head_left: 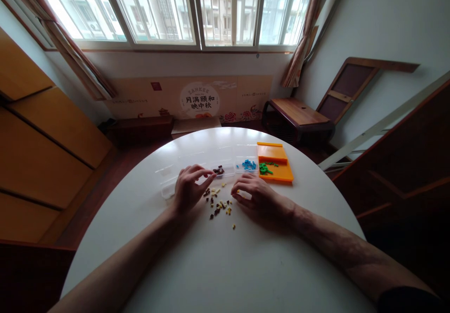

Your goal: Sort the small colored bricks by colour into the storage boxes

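Observation:
On the round white table [218,266] lies a scatter of tiny brown and yellow pieces [218,203] between my two hands. My left hand [190,187] rests just left of the scatter, its fingers pinched toward the clear plastic compartment box [197,167], near the compartment holding brown pieces [218,170]. My right hand [253,196] rests right of the scatter with fingers curled, pinching a small yellow piece [238,191]. Blue pieces [249,164] sit in another compartment.
An orange tray [274,156] with green pieces [265,168] lies beside the clear box at the far right. Beyond the table stand a low wooden bench [298,114], a wooden cabinet [45,139] at left and large windows [183,8].

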### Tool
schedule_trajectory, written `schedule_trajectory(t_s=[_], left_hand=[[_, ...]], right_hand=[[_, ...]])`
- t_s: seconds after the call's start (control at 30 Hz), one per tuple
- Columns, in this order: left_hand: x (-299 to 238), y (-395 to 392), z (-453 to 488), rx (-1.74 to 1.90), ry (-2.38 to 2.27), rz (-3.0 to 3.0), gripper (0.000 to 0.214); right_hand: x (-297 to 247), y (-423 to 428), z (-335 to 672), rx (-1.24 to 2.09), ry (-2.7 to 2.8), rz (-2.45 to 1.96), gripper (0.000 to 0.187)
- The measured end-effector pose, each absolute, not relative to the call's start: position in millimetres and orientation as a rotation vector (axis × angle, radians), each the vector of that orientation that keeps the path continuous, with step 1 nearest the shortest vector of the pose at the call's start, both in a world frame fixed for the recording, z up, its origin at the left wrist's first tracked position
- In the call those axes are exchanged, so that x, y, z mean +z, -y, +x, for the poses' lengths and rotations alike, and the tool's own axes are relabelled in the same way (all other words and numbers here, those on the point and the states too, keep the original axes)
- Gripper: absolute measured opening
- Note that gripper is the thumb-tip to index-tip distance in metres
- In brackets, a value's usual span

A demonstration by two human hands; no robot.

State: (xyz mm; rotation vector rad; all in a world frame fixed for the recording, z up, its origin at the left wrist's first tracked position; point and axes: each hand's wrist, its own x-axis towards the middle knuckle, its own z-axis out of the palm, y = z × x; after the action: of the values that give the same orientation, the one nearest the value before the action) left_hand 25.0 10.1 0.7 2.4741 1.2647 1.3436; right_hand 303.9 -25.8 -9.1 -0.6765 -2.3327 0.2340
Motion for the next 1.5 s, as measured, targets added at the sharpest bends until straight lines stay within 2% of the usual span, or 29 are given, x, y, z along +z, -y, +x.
schedule_trajectory(t_s=[0.1, 0.23, 0.5, 0.87, 1.0, 1.17, 1.23, 1.37, 1.5], left_hand=[[8, -10, 20, 1.283, -0.957, 2.444, 0.015], [23, -10, 4, 0.941, -0.788, 2.496, 0.018], [44, -11, -25, 0.53, -0.891, 2.705, 0.007], [40, -11, -24, 0.455, -0.888, 2.838, 0.017], [40, -8, -21, 0.565, -0.889, 2.821, 0.017], [31, -6, -3, 1.113, -1.222, 2.744, 0.022], [25, -5, 5, 1.227, -1.337, 2.704, 0.025], [18, -5, 12, 1.268, -1.383, 2.722, 0.026], [17, -5, 6, 1.273, -1.229, 2.782, 0.017]], right_hand=[[-11, 25, 305, 0.234, 2.331, -0.66, 0.007], [-13, 23, 306, 0.234, 2.324, -0.657, 0.005], [-15, 21, 307, 0.257, 2.333, -0.658, 0.006], [-15, 22, 305, 0.231, 2.335, -0.66, 0.006], [-15, 22, 305, 0.249, 2.342, -0.666, 0.005], [-14, 22, 304, 0.259, 2.336, -0.653, 0.005], [-15, 22, 304, 0.268, 2.332, -0.65, 0.005], [-15, 23, 305, 0.278, 2.338, -0.656, 0.005], [-10, 25, 305, 0.271, 2.344, -0.67, 0.005]])
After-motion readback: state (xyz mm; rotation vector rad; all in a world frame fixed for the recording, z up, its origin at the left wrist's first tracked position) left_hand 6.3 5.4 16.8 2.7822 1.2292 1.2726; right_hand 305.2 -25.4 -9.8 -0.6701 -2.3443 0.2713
